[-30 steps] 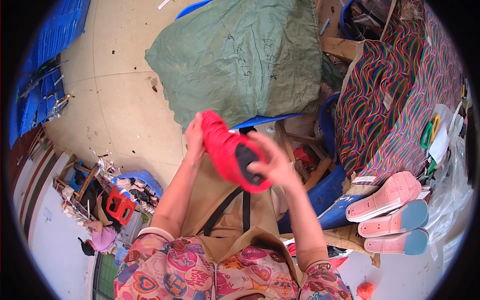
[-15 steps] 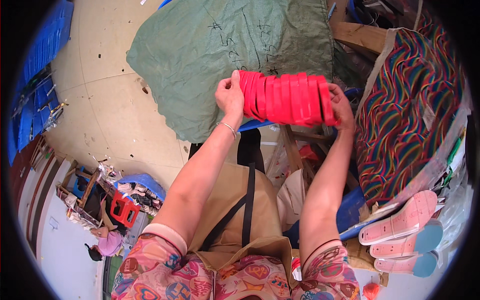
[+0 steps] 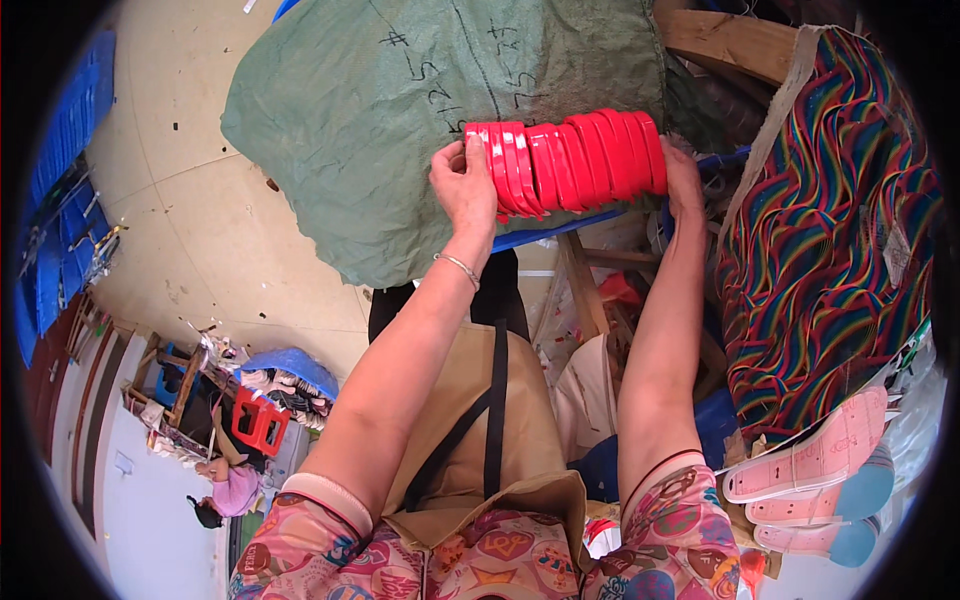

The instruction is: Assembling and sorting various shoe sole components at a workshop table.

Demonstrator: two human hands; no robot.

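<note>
Between my two hands stretches a row of glossy red bands (image 3: 595, 160), pressed together side by side like a stack laid on its side. My left hand (image 3: 466, 188) is closed on its left end, thumb along the top edge. At the opposite end, my right hand (image 3: 683, 180) presses against the last band, its fingers partly hidden behind the stack. A green woven sack (image 3: 340, 150) with dark handwriting lies beneath and beyond the bands. I cannot tell whether the stack rests on it.
Rainbow-patterned material (image 3: 830, 240) is heaped on the right, near a wooden beam (image 3: 730, 42). Pink shoe soles (image 3: 810, 450) lie below it. Blue crates (image 3: 70, 140) stand far left. A person in pink (image 3: 235, 490) is at lower left, beside a red plastic stool (image 3: 260, 422).
Both hands have moved the red bands slightly farther from me, and the right end now tilts upward. The bands sit more evenly, with the loose right one closed up against the others.
</note>
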